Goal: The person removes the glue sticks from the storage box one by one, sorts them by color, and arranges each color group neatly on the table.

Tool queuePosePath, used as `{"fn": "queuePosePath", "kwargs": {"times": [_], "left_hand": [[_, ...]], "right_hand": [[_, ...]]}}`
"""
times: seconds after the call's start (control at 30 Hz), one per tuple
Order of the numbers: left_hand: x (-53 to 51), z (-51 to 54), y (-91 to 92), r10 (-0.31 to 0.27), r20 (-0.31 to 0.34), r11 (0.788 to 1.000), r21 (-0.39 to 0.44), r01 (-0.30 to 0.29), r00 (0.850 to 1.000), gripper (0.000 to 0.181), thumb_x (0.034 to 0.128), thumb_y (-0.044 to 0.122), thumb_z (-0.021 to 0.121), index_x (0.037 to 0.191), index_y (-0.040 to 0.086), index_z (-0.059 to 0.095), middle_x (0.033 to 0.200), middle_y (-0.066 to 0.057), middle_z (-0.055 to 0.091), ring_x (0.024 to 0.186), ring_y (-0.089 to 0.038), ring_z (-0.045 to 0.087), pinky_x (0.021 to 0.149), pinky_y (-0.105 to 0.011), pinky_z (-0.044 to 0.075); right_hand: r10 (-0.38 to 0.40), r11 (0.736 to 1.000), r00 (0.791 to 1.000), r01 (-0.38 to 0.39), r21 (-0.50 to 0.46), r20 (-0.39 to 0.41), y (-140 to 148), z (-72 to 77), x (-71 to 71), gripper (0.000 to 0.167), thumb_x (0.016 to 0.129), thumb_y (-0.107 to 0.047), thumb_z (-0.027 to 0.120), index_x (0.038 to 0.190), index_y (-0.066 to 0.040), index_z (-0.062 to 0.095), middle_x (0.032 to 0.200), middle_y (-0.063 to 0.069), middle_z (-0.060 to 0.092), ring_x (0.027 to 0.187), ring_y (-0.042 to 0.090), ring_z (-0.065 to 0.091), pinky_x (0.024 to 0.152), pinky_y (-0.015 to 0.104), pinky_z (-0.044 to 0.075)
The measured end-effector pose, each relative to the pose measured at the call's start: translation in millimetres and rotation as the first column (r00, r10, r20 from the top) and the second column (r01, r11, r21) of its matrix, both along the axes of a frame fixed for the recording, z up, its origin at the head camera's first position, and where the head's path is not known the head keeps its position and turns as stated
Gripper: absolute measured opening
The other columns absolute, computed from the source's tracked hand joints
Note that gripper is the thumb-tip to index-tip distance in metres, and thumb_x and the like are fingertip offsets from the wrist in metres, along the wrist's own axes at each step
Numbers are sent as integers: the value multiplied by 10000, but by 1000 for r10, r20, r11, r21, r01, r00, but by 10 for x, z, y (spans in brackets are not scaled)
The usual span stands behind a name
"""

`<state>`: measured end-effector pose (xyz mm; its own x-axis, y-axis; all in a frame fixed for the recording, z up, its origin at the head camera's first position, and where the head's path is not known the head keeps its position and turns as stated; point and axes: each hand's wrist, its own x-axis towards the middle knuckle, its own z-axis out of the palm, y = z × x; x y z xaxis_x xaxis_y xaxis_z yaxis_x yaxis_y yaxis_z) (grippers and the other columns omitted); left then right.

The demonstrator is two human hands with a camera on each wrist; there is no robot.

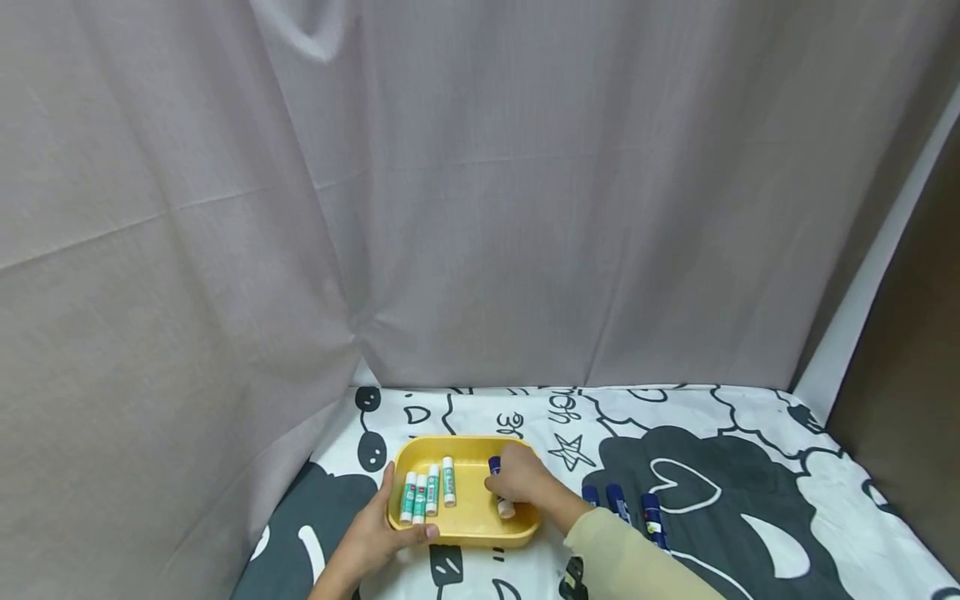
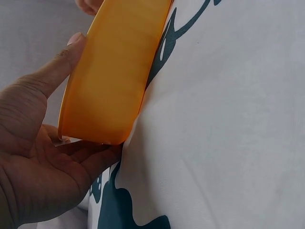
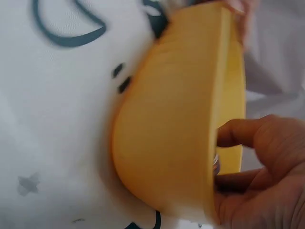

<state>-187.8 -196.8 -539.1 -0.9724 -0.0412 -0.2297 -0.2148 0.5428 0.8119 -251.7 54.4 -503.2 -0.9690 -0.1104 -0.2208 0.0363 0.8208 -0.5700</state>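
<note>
A yellow tray (image 1: 472, 533) lies on the patterned cloth. My left hand (image 1: 375, 527) grips its left end, thumb at the front rim and fingers along the end wall, as the left wrist view (image 2: 52, 143) also shows. Several green-and-white glue sticks (image 1: 432, 490) lie in the tray's left half. Over the right half, my right hand (image 1: 522, 477) pinches a stick with a dark blue end (image 1: 494, 464) and a pale end (image 1: 506, 507); the fingers cover its middle. In the right wrist view the tray wall hides most of that stick (image 3: 216, 164).
Several dark blue sticks (image 1: 653, 518) lie on the cloth right of the tray, partly behind the right sleeve (image 1: 630, 554). A grey curtain (image 1: 480, 250) hangs behind the cloth-covered surface (image 1: 465, 408). A brown panel (image 1: 907, 400) stands at the far right.
</note>
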Motion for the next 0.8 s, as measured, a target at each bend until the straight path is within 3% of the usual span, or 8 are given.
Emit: {"fn": "queuePosePath", "kwargs": {"times": [0.27, 0.53, 0.8], "left_hand": [[-24, -2, 11, 11, 40, 1000, 4, -11, 999, 1503, 700, 446, 1053, 1794, 136, 70, 1758, -305, 351, 1575, -536, 417, 1299, -738, 300], [-15, -8, 0, -1, 29, 1000, -8, 1, 1000, 1513, 695, 468, 1050, 1790, 109, 69, 1755, -317, 346, 1575, -531, 421, 1300, -728, 308], [-19, -41, -16, -21, 18, 1000, -19, 21, 1000, 1514, 695, 500, 1041, 1791, 113, 71, 1748, -317, 362, 1577, -530, 425, 1291, -732, 323]], "right_hand": [[-39, 959, 996, 60, -277, 80, 164, 46, -30, 208, 997, -176, 786, 1050, 24, 768, 930, 103, 721, 764, 178, 705, 681, 335, 655], [-61, 929, 994, 90, -358, 94, 290, 84, -10, 359, 1009, -191, 776, 1244, 79, 744, 1071, 136, 754, 888, 177, 729, 811, 374, 688], [-20, 882, 994, 69, -467, 109, 442, 160, 58, 371, 1031, -160, 745, 1291, 104, 730, 1077, 145, 791, 884, 188, 772, 766, 358, 697]]}}
